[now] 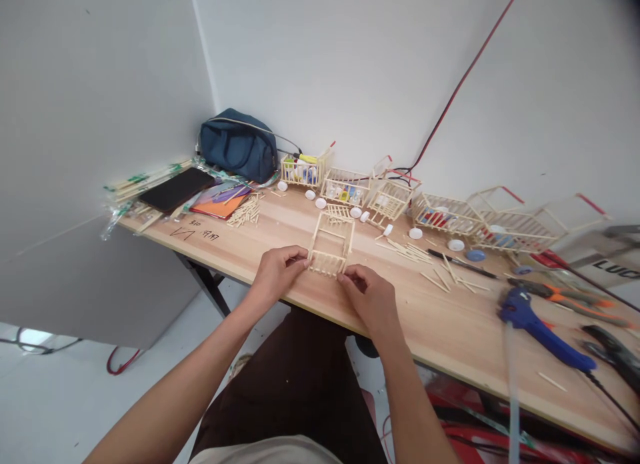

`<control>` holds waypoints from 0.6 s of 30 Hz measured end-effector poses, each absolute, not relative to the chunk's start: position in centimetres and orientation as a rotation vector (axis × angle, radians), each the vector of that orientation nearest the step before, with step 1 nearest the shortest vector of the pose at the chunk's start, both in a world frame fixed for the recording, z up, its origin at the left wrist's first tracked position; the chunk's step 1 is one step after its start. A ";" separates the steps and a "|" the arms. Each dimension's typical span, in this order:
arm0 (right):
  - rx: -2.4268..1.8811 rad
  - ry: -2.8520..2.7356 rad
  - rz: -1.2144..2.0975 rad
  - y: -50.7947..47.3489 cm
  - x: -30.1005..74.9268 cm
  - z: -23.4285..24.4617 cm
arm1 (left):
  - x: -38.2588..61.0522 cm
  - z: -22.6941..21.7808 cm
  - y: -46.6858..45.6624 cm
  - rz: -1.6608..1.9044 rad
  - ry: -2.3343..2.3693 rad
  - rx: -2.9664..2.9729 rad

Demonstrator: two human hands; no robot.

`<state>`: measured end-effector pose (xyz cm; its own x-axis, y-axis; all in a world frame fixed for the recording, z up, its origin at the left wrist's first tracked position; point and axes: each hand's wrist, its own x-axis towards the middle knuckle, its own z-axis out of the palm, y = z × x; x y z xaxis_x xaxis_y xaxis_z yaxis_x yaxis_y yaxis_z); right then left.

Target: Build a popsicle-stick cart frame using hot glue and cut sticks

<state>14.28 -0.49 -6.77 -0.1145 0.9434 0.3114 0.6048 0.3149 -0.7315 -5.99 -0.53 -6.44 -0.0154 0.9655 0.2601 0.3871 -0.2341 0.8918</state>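
The left hand (277, 272) closes its grip on the near left corner of a small stick frame (333, 241), thumb and fingertips pressed together on the slatted end rail. The right hand (369, 296) pinches the near right corner of the same rail, its fingers curled in and the back of the hand turned up. Both hands sit at the end of the frame nearest the person, just inside the front edge of the desk (450, 331).

The stick frame is an open, box-like cage of thin pale sticks with its open side up. Its long axis runs away from the person towards the wall, leaning slightly to the right at the far end. Whether its base rests on the desk or is lifted just clear, I cannot tell.

To the right of it, loose sticks (425, 264) lie scattered, with white caps (415, 233) near them. Farther right lies a blue glue gun (543, 331), blurred. Behind the frame, a row of stick carts (350, 185) stands along the wall. On the left are a heap of short sticks (245, 212), a black pad (176, 189) and a blue bag (239, 144) in the corner.
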 end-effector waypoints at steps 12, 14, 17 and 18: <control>-1.376 -1.840 0.510 -0.5 14.4 -6.7 | -5.9 -5.9 -1.2 1.207 1.493 1.711; -1.374 -1.850 0.494 -0.5 14.4 -6.8 | -5.8 -6.0 -1.3 1.215 1.488 1.718; -1.385 -1.854 0.468 -0.5 14.4 -6.8 | -5.8 -6.1 -1.3 1.244 1.475 1.731; -1.385 -1.852 0.465 -0.5 14.4 -6.8 | -5.8 -6.1 -1.3 1.253 1.475 1.732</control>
